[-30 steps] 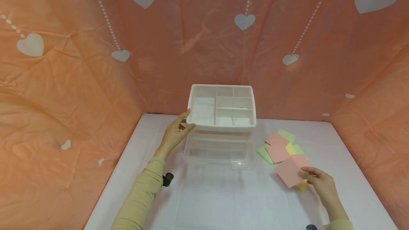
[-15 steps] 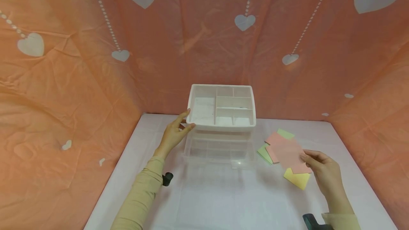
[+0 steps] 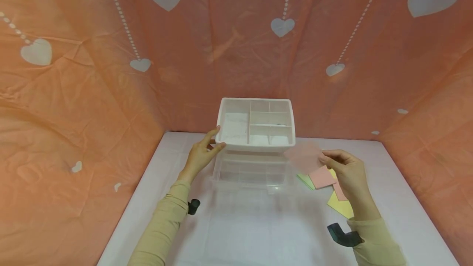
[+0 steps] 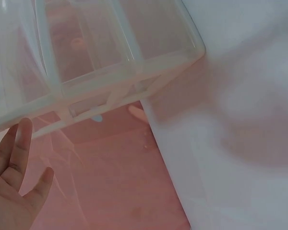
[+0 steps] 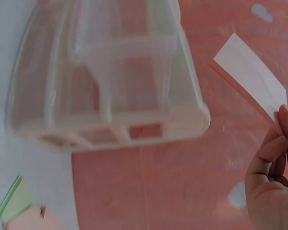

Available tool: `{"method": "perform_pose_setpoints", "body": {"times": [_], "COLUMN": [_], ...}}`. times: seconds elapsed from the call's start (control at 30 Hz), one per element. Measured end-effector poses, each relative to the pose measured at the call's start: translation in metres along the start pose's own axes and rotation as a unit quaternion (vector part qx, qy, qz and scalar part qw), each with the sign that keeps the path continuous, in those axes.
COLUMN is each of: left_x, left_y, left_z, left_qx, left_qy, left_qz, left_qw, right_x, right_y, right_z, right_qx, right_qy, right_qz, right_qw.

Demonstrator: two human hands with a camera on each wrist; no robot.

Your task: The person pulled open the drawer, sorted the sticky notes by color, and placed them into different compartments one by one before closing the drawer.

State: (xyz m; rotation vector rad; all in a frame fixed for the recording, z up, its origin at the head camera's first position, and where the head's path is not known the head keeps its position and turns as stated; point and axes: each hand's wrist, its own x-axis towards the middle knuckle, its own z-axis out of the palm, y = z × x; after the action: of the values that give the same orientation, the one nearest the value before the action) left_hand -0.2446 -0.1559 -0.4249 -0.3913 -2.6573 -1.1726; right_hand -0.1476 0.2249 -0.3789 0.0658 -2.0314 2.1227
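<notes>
A plastic drawer organizer with a white divided top tray stands at the back of the table, a clear drawer jutting out toward me. My left hand steadies its left front corner, thumb and fingers spread and fairly straight. In the left wrist view the fingertips touch the organizer's edge. My right hand pinches a thin pad of pink sticky notes between thumb and fingers, raised beside the organizer's right front. The right wrist view shows this pad slightly bent, in front of the pink backdrop.
Under my right hand lie more sticky notes in a loose pile: pink, yellow and green. A white cloth covers the table. An orange-pink curtain with hearts encloses the back and sides.
My right hand has lifted the pink sticky notes off the pile and carried them left and back toward the organizer. The left hand stays at the organizer's corner.
</notes>
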Motion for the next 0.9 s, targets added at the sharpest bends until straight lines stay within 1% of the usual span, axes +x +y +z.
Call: {"method": "perform_pose_setpoints", "body": {"times": [0.17, 0.37, 0.47, 0.67, 0.8, 0.9], "left_x": [0.001, 0.001, 0.001, 0.001, 0.001, 0.0], "left_y": [0.0, -0.001, -0.002, -0.001, 0.0, 0.0], "left_z": [0.0, 0.001, 0.001, 0.001, 0.001, 0.001], "left_qx": [0.003, 0.003, 0.003, -0.001, -0.004, -0.005], "left_qy": [0.0, 0.002, 0.003, -0.001, -0.002, 0.0], "left_qz": [-0.001, -0.002, 0.001, -0.004, -0.011, -0.01], "left_qw": [1.0, 1.0, 1.0, 1.0, 0.9999, 0.9999], "right_x": [0.012, 0.027, 0.034, 0.044, 0.046, 0.044], "right_y": [-0.004, -0.002, 0.001, 0.012, 0.018, 0.023], "right_z": [0.024, 0.054, 0.069, 0.099, 0.116, 0.127], "right_qx": [-0.023, -0.076, -0.102, -0.132, -0.165, -0.185], "right_qy": [-0.02, -0.052, -0.071, -0.115, -0.139, -0.15], "right_qz": [0.001, 0.039, 0.049, 0.054, 0.06, 0.064], "right_qw": [1.0, 0.995, 0.991, 0.983, 0.975, 0.969]}}
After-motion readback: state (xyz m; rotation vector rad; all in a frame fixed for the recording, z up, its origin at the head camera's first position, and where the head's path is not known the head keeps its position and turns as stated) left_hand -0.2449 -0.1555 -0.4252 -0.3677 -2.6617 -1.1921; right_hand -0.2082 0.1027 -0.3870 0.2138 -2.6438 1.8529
